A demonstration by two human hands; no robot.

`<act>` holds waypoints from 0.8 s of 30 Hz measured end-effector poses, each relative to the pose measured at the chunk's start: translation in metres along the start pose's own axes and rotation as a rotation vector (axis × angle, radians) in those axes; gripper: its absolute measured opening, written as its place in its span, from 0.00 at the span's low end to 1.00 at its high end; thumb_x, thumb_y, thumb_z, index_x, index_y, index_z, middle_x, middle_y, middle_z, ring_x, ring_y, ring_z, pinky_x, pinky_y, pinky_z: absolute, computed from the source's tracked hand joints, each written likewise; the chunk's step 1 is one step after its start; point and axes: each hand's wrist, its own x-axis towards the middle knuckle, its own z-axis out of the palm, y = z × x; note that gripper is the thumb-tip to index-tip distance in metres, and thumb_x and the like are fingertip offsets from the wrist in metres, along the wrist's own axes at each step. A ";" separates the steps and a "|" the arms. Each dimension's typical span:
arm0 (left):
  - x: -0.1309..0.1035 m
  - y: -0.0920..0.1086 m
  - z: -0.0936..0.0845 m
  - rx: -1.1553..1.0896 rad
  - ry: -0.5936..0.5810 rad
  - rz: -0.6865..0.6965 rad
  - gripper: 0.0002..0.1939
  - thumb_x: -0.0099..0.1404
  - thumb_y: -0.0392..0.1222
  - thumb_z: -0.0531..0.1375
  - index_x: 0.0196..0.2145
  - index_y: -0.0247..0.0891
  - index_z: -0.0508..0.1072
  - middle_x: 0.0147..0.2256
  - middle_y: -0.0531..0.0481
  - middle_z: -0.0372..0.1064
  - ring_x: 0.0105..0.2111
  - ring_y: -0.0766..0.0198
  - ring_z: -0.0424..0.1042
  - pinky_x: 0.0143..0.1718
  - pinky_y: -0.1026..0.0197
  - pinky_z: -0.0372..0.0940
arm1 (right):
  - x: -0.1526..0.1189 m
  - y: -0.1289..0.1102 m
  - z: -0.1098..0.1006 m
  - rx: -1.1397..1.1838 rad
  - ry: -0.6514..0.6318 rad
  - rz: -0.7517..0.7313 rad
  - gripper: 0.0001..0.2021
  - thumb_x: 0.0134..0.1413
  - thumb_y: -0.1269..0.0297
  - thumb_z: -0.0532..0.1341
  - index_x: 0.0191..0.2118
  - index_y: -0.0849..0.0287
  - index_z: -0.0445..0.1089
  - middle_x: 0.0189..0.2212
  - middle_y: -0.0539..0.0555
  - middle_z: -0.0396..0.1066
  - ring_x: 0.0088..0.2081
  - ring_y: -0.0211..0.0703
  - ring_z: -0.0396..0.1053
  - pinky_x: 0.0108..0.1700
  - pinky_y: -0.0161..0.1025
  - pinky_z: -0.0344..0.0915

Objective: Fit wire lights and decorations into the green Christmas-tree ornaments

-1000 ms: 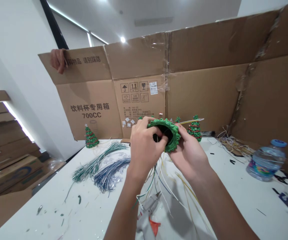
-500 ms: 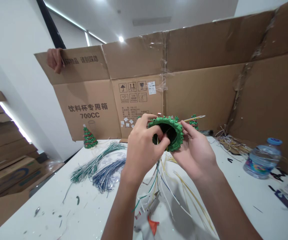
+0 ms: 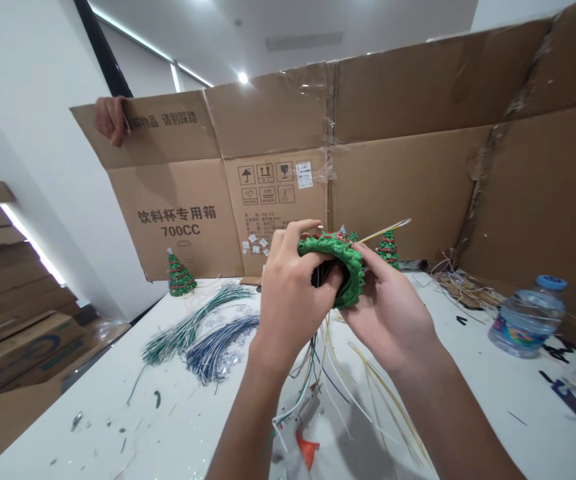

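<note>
Both hands hold a green, hollow, leafy-edged piece (image 3: 352,283), its dark opening facing me. My left hand (image 3: 295,283) is closed on its left rim, with thumb and a finger inside the opening; the fingertips are partly hidden. My right hand (image 3: 393,300) grips the right side, its thumb by a yellow and white wire bundle (image 3: 385,231) that sticks out to the upper right. White, blue, green and yellow wires (image 3: 329,373) hang from the opening. Below lies a grey tool with an orange part (image 3: 308,451), perhaps a glue gun.
Small decorated trees stand at the left (image 3: 181,275) and behind my right hand (image 3: 388,250). Green wires (image 3: 195,323) and blue wires (image 3: 218,350) lie left. A water bottle (image 3: 528,317) stands right. Behind is a cardboard wall (image 3: 398,180), with another person's hand (image 3: 111,120) on its edge.
The green piece has tilted, and my left thumb and finger sit deeper in its opening. The protruding wire bundle points more upward. The hanging wires have shifted.
</note>
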 end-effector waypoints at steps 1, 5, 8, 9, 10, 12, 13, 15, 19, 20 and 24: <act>0.000 -0.001 0.002 -0.014 0.022 -0.004 0.07 0.64 0.29 0.67 0.36 0.39 0.83 0.58 0.44 0.72 0.57 0.50 0.72 0.59 0.45 0.71 | -0.001 0.000 0.001 -0.006 0.011 0.010 0.05 0.69 0.67 0.62 0.41 0.55 0.76 0.40 0.50 0.81 0.40 0.41 0.78 0.46 0.41 0.78; -0.001 -0.003 0.008 -0.032 0.079 -0.005 0.07 0.64 0.29 0.68 0.34 0.39 0.83 0.54 0.44 0.75 0.53 0.51 0.74 0.56 0.46 0.73 | -0.003 0.000 0.004 0.000 0.020 0.025 0.06 0.70 0.67 0.61 0.43 0.57 0.77 0.40 0.51 0.80 0.40 0.40 0.77 0.42 0.37 0.77; -0.001 -0.005 0.011 -0.023 0.067 -0.006 0.05 0.65 0.30 0.67 0.33 0.38 0.81 0.54 0.42 0.74 0.53 0.51 0.75 0.55 0.46 0.73 | -0.001 -0.001 0.004 0.020 0.012 0.017 0.07 0.70 0.69 0.61 0.42 0.59 0.77 0.40 0.52 0.80 0.39 0.38 0.77 0.39 0.34 0.75; -0.001 -0.006 0.010 -0.020 0.055 -0.010 0.05 0.64 0.30 0.67 0.32 0.38 0.80 0.55 0.42 0.74 0.53 0.50 0.75 0.54 0.46 0.73 | -0.001 -0.001 0.004 0.024 0.007 0.021 0.07 0.70 0.69 0.60 0.41 0.60 0.77 0.38 0.52 0.80 0.38 0.38 0.77 0.38 0.33 0.74; -0.001 -0.006 0.010 -0.017 0.035 -0.015 0.05 0.64 0.30 0.67 0.31 0.38 0.79 0.55 0.41 0.73 0.53 0.50 0.75 0.54 0.46 0.73 | 0.000 -0.002 0.003 0.028 0.002 0.029 0.09 0.70 0.68 0.60 0.39 0.60 0.77 0.37 0.51 0.80 0.37 0.37 0.76 0.36 0.32 0.74; -0.001 -0.007 0.007 -0.014 -0.018 -0.019 0.07 0.64 0.31 0.67 0.30 0.38 0.76 0.57 0.41 0.72 0.54 0.50 0.74 0.55 0.46 0.73 | 0.001 -0.003 0.002 0.029 -0.015 0.040 0.11 0.71 0.66 0.59 0.36 0.61 0.77 0.33 0.51 0.78 0.34 0.37 0.76 0.35 0.32 0.73; -0.001 -0.007 0.006 -0.015 -0.050 -0.017 0.08 0.64 0.31 0.67 0.29 0.38 0.75 0.57 0.41 0.71 0.55 0.51 0.74 0.56 0.46 0.72 | 0.001 -0.003 0.001 0.025 -0.022 0.040 0.12 0.71 0.65 0.59 0.36 0.61 0.77 0.33 0.51 0.78 0.34 0.38 0.76 0.35 0.33 0.73; -0.001 -0.008 0.002 -0.007 -0.110 -0.018 0.10 0.63 0.30 0.66 0.27 0.39 0.72 0.58 0.42 0.70 0.56 0.51 0.73 0.58 0.46 0.72 | 0.003 -0.004 -0.001 0.014 -0.031 0.038 0.12 0.71 0.61 0.60 0.37 0.60 0.77 0.34 0.51 0.78 0.33 0.38 0.76 0.36 0.35 0.74; -0.001 -0.009 -0.004 0.052 -0.160 -0.031 0.08 0.65 0.33 0.65 0.28 0.39 0.73 0.58 0.44 0.70 0.57 0.50 0.72 0.58 0.45 0.73 | 0.007 -0.002 -0.005 0.009 -0.023 0.058 0.15 0.73 0.54 0.58 0.40 0.58 0.77 0.35 0.52 0.79 0.34 0.42 0.77 0.42 0.42 0.77; -0.001 -0.008 -0.005 0.061 -0.166 -0.030 0.06 0.66 0.34 0.65 0.30 0.40 0.75 0.58 0.44 0.70 0.58 0.50 0.72 0.58 0.44 0.73 | 0.008 -0.002 -0.005 0.011 -0.016 0.058 0.17 0.74 0.52 0.57 0.40 0.57 0.77 0.35 0.52 0.80 0.35 0.43 0.77 0.43 0.43 0.77; -0.002 -0.007 -0.005 0.073 -0.214 -0.031 0.05 0.70 0.36 0.64 0.42 0.40 0.80 0.62 0.42 0.68 0.60 0.49 0.71 0.59 0.43 0.73 | 0.011 -0.001 -0.006 -0.001 -0.005 0.052 0.17 0.75 0.52 0.57 0.39 0.56 0.77 0.36 0.51 0.81 0.35 0.44 0.78 0.46 0.45 0.77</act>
